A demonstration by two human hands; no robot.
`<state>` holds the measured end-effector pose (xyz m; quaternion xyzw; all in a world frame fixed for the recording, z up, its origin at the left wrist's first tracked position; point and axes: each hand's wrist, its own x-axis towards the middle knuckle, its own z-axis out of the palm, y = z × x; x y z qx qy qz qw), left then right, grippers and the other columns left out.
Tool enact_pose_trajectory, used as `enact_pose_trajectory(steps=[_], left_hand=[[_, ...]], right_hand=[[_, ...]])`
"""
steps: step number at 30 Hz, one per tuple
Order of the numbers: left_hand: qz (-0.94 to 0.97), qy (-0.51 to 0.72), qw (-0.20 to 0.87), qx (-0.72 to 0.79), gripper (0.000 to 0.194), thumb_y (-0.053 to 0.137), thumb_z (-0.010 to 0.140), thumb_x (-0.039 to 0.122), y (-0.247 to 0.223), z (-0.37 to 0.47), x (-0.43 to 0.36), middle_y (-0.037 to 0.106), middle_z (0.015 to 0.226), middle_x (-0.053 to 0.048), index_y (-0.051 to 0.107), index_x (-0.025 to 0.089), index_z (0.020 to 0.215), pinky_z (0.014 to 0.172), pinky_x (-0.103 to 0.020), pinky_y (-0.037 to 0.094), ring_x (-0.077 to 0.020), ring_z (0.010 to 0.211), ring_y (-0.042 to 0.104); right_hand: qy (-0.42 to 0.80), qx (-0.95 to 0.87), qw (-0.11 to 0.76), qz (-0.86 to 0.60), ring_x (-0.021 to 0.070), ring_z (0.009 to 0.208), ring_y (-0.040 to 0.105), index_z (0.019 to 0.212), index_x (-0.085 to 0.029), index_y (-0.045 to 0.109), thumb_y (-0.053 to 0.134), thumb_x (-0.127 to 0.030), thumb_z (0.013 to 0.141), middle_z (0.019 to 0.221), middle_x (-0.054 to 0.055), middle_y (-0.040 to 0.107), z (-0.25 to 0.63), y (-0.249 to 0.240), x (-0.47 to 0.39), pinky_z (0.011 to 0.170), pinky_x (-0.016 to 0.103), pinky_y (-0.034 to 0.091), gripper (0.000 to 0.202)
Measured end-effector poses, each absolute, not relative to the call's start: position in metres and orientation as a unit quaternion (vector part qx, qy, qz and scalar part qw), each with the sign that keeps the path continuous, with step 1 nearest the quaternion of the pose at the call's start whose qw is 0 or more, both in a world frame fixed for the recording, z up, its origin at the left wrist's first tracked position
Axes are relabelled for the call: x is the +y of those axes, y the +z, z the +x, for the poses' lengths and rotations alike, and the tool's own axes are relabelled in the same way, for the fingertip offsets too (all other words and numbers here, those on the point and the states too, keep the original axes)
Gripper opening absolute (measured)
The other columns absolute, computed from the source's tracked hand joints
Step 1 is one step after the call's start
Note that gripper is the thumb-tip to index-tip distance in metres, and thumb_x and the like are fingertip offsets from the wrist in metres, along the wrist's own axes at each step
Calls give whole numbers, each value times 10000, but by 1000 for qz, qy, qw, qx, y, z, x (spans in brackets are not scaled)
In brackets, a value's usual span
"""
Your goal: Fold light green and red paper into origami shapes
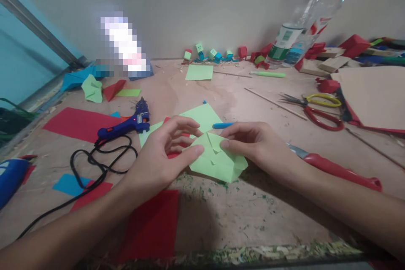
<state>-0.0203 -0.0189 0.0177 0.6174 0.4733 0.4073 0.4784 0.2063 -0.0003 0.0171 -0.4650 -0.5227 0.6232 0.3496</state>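
Near the middle of the table, a light green folded paper (218, 162) with creases and small flaps is held between both hands. My left hand (172, 152) grips its left edge, thumb on top and fingers curved behind. My right hand (253, 141) pinches the upper right part, thumb on the front, the other fingers partly hidden behind. Beyond the hands lie a flat green sheet (205, 116) and a blue pen (223, 125), whose right end is by my right fingers. Part of a red paper shows behind my left fingers.
A blue glue gun (126, 124) with a looped black cord is at left, near red sheets (76, 124). Scissors (325, 112) and a red-handled knife (341, 171) lie at right. Bottles (284, 44) and small paper figures (215, 55) stand along the wall.
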Motion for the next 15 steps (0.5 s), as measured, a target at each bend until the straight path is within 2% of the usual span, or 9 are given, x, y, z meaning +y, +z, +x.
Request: enact_pose_trajectory(steps=[3, 9, 15], left_hand=[[678, 376, 416, 476, 435, 787, 827, 254, 20, -18, -22, 736, 1161, -75, 663, 237, 1244, 774, -330, 600, -239, 1028, 718], [744, 299, 355, 482, 332, 753, 824, 202, 28, -13, -27, 807, 1076, -38, 750, 255, 1151, 603, -291, 529, -229, 876, 735], [693, 346, 380, 505, 160, 745, 826, 252, 27, -7, -29, 801, 918, -12, 773, 239, 983, 524, -254, 446, -169, 692, 673]], right_hand=[[602, -579, 328, -442, 210, 862, 711, 931, -200, 823, 787, -278, 838, 975, 55, 808, 208, 15, -1, 751, 334, 532, 127], [557, -645, 316, -416, 258, 1019, 745, 1048, -255, 826, 735, -253, 893, 1113, 42, 813, 205, 19, -8, 888, 388, 571, 180], [547, -630, 319, -449, 239, 889, 747, 1226, -244, 776, 783, -310, 871, 1022, 61, 812, 202, 21, -11, 756, 359, 583, 361]])
